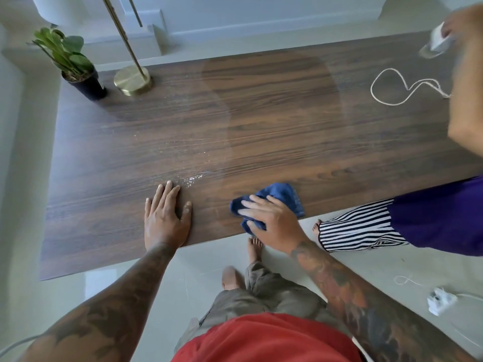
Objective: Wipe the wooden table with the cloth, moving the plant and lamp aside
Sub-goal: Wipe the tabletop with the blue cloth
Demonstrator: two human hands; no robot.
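Left hand point(167, 215): palm down, flat on the dark brown wood-grain table point(261, 121) near its front edge, fingers straight and together, thumb spread out; holds nothing. Forearm tattooed.

Right hand point(271, 220): lies on the crumpled blue cloth point(277, 202) at the table's front edge, right of the left hand, fingers curled over the cloth and gripping it. Forearm tattooed.

Small green plant in a black pot point(75, 66) stands at the far left corner; brass round-based lamp point(133, 79) just beside it on the right, its thin stem running up out of view. Pot carries a label, unreadable.

Surface: wet droplets point(188, 178) just beyond the left fingertips; white cord loop point(400, 86) at far right. Second person at right in purple top and striped trousers, hand blurred, holding a white object point(437, 40). Pale tiled floor; white plug point(440, 300) lies on it.
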